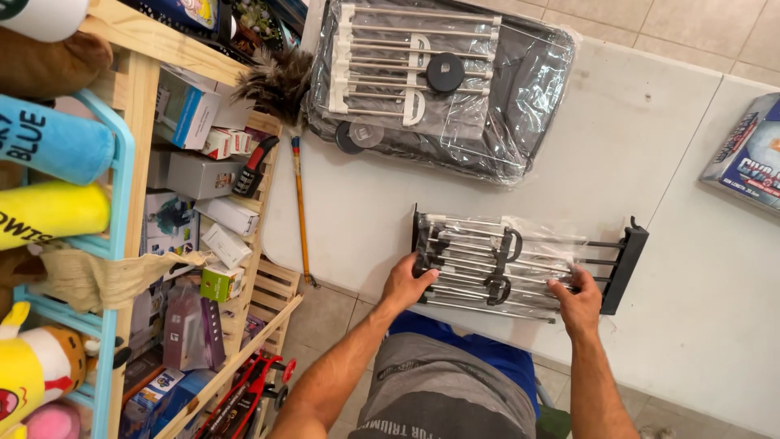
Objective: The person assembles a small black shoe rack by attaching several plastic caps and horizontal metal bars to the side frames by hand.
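1. Head view: a metal rack frame (520, 264) of chrome rods with black end bars lies flat on the white table (674, 162), close to its near edge, partly inside a clear plastic bag (528, 244).
2. The left hand (406, 283) grips the frame's left end, fingers curled over the black end bar and the rod tips there.
3. The right hand (578, 297) rests on the rods toward the right end, fingers pressed down on bag and rods; whether it fully closes around a rod cannot be told. The two hands are well apart, one at each end.
4. The right black end bar (624, 268) sticks out beyond the bag, bare.
5. Toward the table's far edge lies a second, larger packaged rack (439, 81) in clear plastic, with white end pieces and black wheels.
6. A feather duster (284, 89) with an orange stick lies along the table's left edge.
7. A printed box (747, 154) sits at the right edge.
8. Left of the table stands a wooden shelf (142, 89) stacked with small boxes, with plush toys (49, 211) beside it.
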